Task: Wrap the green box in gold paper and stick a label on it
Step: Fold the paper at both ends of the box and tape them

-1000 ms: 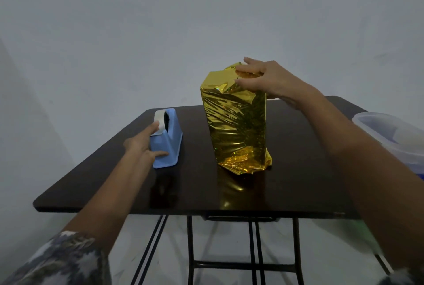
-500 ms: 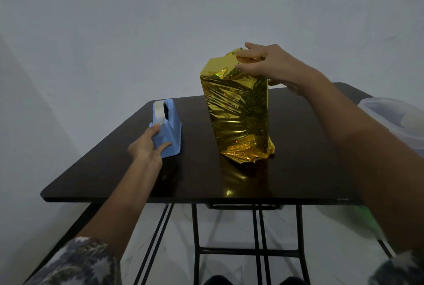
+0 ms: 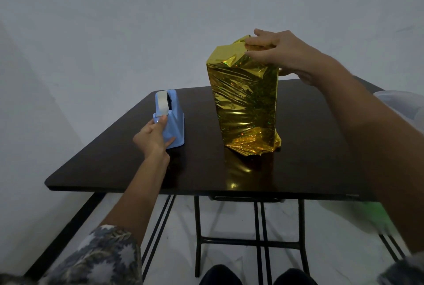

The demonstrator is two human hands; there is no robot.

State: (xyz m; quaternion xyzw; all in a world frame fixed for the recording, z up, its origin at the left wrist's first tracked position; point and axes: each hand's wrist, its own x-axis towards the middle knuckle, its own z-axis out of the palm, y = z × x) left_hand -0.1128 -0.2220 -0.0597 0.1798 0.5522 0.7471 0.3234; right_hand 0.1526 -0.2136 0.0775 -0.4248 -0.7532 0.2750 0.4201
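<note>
Looking down past two dark shoe tips (image 3: 220, 274) at 6 o'clock and the black metal table legs (image 3: 198, 227) just beyond them.

Reaching out of a leaf-patterned sleeve (image 3: 98, 259) at 7 o'clock with a bare forearm, straight over the near edge of a dark, glossy table (image 3: 114, 170). Grasping with the left hand (image 3: 152, 139) the near end of a light-blue tape dispenser (image 3: 174, 124): forefinger up on the front lip just below the white tape roll (image 3: 161, 102), thumb spread low against the side facing 3 o'clock, other fingers tucked out of sight. Cannot tell whether touching the tape itself. Dispenser flat on the table's 9 o'clock half, well apart from the parcel.

Coming in from 4 o'clock with the other forearm, raised and angled toward 11, wrist bent down. Pinching with the right hand (image 3: 278, 51) the folded-over gold paper (image 3: 226, 55) at the top of the gold-wrapped box (image 3: 245, 105): fingers curled over the top edge, thumb low behind the side facing 3 o'clock. Box upright near the table's centre, at 3 o'clock from the dispenser, wholly covered in foil, with loose paper crumpled and flaring at the foot and mirrored in the gloss.

Farther off at 3 o'clock, a translucent plastic tub (image 3: 399, 103), partly hidden by the right forearm. Beyond, at 12, a plain pale wall (image 3: 137, 20).
</note>
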